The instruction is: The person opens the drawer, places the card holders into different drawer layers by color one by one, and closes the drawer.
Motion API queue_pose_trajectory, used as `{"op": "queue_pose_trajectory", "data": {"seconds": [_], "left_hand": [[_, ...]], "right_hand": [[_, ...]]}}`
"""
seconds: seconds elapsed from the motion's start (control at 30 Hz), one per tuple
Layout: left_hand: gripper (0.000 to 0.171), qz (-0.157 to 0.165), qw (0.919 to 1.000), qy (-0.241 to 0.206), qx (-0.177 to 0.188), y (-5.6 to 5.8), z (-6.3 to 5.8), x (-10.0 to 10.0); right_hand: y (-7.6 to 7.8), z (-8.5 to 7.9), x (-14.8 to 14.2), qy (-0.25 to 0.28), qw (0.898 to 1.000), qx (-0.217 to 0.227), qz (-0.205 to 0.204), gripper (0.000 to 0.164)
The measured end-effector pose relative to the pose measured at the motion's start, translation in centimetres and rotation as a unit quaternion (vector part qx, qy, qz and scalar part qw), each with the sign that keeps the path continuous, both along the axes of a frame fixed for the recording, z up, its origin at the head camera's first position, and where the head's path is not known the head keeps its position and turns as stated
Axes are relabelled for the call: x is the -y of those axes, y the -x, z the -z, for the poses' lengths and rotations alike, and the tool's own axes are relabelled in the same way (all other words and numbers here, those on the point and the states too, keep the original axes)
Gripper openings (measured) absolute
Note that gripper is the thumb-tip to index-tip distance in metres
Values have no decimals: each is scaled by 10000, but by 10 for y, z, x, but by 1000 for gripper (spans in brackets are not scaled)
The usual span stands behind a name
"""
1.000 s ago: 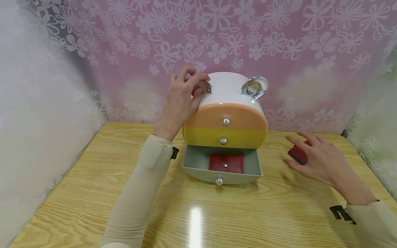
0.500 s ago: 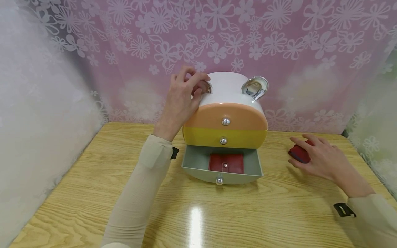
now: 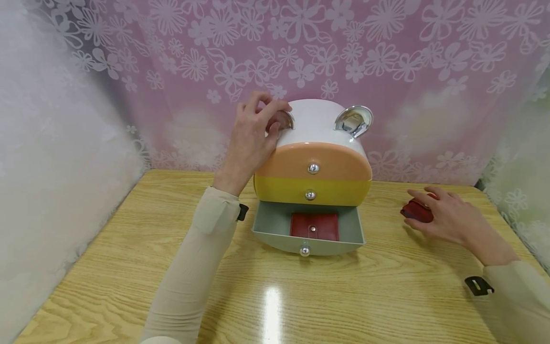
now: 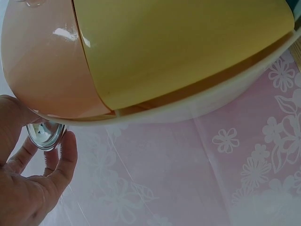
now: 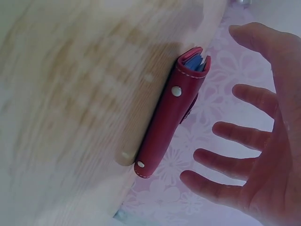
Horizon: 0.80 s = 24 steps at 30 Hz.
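My left hand (image 3: 251, 138) grips the silver ear-shaped knob (image 4: 45, 135) on the left top of a small rounded drawer cabinet (image 3: 315, 112). In the left wrist view the thumb and fingers are curled round that knob. The bottom green drawer (image 3: 266, 220) is pulled out, and a dark red snap wallet (image 3: 315, 224) lies in it. At the right, my right hand (image 3: 449, 217) hovers by a second red wallet (image 5: 171, 115) on the table. Its fingers (image 5: 244, 136) are spread and apart from the wallet in the right wrist view, where blue contents show at the wallet's end.
Above the green drawer, the yellow drawer (image 3: 279, 191) and orange drawer (image 3: 283, 162) are closed. A second silver ear (image 3: 354, 122) stands on the cabinet's right. Behind the wooden table (image 3: 172, 286) hangs a pink floral curtain (image 3: 172, 86).
My right hand has shifted slightly to the right, and its fingertips now lie closer about the red wallet. The left hand and the cabinet have stayed in place.
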<state>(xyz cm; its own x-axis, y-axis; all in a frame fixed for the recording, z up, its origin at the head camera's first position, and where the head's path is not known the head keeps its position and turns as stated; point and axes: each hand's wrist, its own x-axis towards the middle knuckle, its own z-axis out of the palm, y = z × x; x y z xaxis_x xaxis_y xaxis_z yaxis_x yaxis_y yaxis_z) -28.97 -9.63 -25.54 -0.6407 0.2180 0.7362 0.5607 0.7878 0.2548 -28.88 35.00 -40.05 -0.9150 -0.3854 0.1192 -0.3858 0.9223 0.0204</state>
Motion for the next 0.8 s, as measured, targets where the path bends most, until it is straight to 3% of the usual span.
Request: {"op": "queue_pose_trajectory", "data": {"seconds": [0.6, 0.8], "left_hand": [[25, -49, 10000, 20, 69, 1, 0, -1], [24, -39, 10000, 20, 62, 1, 0, -1]], "right_hand": [[9, 7, -8, 1, 9981, 571, 212, 90], [11, 10, -8, -24, 9988, 487, 90, 81]]}}
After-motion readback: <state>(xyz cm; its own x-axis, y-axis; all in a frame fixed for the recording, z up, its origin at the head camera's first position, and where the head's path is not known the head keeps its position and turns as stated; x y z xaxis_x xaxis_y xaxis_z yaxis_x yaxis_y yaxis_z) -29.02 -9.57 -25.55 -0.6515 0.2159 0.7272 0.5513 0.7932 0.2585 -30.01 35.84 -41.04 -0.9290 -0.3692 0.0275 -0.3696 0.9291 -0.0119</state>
